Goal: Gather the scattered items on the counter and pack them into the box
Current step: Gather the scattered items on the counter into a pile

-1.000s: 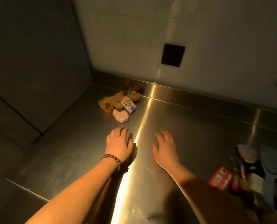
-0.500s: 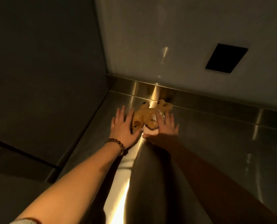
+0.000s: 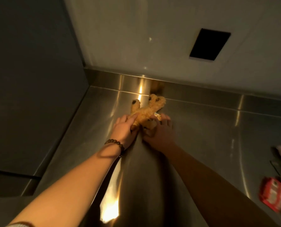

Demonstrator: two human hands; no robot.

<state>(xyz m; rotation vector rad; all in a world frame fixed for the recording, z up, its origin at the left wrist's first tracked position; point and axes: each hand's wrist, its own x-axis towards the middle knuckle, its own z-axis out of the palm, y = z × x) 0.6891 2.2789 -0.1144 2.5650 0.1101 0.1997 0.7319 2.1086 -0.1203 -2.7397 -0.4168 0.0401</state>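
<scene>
Two hands work here. My left hand (image 3: 122,128) and right hand (image 3: 159,133) curl around the fuzzy tan stuffed bear (image 3: 146,112) near the back wall, on the shiny steel surface (image 3: 202,136). I should scoop underneath and lift everything together.

Your right hand (image 3: 159,133) covered most of the small printed box (image 3: 157,115), leaving only a corner visible. The lower part of the plush toy (image 3: 146,112) was hidden beneath both hands, so your grip on it was unclear. The red packet (image 3: 274,196) and the clutter behind it were blurred and cut off by the right edge.
</scene>
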